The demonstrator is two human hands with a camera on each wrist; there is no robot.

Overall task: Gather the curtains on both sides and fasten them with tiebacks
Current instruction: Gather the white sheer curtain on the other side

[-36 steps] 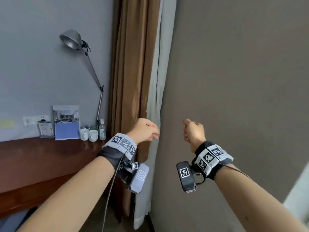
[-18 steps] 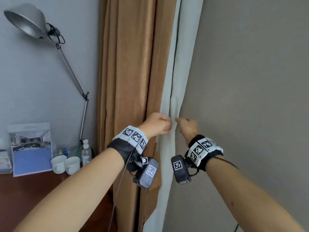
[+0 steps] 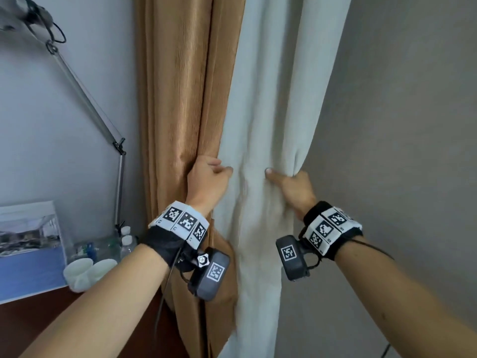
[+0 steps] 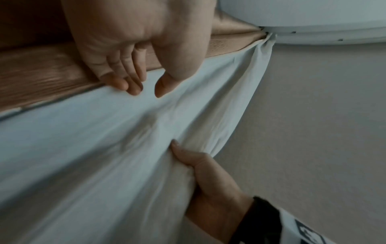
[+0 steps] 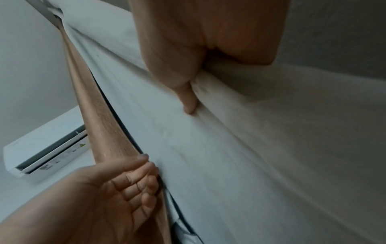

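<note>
Right hand (image 3: 296, 188) has a fold of the white curtain (image 3: 268, 104) bunched under thumb and fingers; left hand (image 3: 207, 180) loosely open, fingertips at the seam, brown curtain (image 3: 180, 99) just beyond. We sweep both layers together — no tieback visible.

Fingers of my right hand (image 3: 294, 188) were buried behind a fold of the white curtain (image 3: 265, 99); only the thumb showed. Fingertips of my left hand (image 3: 207, 180) were hidden behind the brown curtain (image 3: 180, 99) in the head view. The lamp (image 3: 23, 14) head was cut off at the top-left edge. Both wrist views were smeared with blur. The bottles (image 3: 126, 241) on the surface (image 3: 51, 319) were too blurred to read.
</note>
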